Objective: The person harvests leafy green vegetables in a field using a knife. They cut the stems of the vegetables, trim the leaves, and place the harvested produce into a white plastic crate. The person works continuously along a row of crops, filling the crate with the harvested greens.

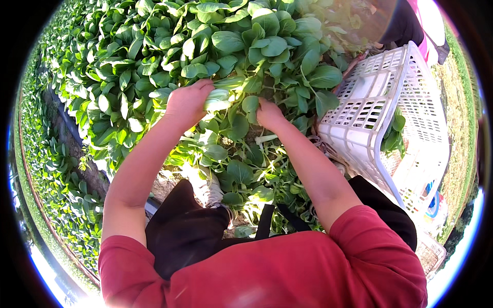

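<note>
My left hand point(190, 102) is closed around bok choy with pale green stalks point(217, 99), whose leaves point away from me. To its right, my right hand point(269, 114) reaches low among the plants. Its fingertips are hidden behind a round leaf point(250, 107), so what it grips cannot be made out. Dense rows of growing bok choy point(154, 54) spread out beyond both hands. Just under my right wrist lies a pale stalk point(266, 138). Loose leaves and trimmed greens point(240, 173) cover the ground between my legs.
A white plastic crate point(346, 119) lies tipped on its side at the right, with some leafy greens point(394, 133) in it. Another person's dark-clothed leg point(402, 25) shows beyond it. A furrow point(73, 142) runs along the left, and my shoe point(204, 188) stands near the bed's edge.
</note>
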Available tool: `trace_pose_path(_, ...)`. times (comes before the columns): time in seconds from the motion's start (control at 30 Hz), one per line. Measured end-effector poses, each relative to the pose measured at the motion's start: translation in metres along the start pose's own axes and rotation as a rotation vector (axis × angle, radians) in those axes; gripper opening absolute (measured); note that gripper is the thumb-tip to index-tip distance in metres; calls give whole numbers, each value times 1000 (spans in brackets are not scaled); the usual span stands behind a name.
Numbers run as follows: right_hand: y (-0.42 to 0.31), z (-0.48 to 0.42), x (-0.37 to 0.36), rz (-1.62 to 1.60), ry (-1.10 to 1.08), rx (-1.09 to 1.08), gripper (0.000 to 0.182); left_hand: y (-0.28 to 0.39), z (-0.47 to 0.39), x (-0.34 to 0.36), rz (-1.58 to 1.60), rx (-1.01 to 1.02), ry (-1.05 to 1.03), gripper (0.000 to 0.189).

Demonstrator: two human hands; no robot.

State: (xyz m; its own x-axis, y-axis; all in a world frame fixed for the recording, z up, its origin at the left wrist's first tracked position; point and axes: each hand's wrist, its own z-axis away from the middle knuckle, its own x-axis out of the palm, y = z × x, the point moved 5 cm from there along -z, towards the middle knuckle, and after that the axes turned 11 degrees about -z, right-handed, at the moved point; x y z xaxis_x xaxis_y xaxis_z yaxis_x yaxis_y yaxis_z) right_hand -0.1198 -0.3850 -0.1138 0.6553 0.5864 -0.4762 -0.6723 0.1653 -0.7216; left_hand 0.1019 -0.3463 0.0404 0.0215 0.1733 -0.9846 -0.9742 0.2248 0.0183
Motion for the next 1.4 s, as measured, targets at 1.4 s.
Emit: trace_pose_path(1.4, -183, 109, -94, -1359, -142, -454, 33, 78, 55, -52, 1883, -184, -164, 62)
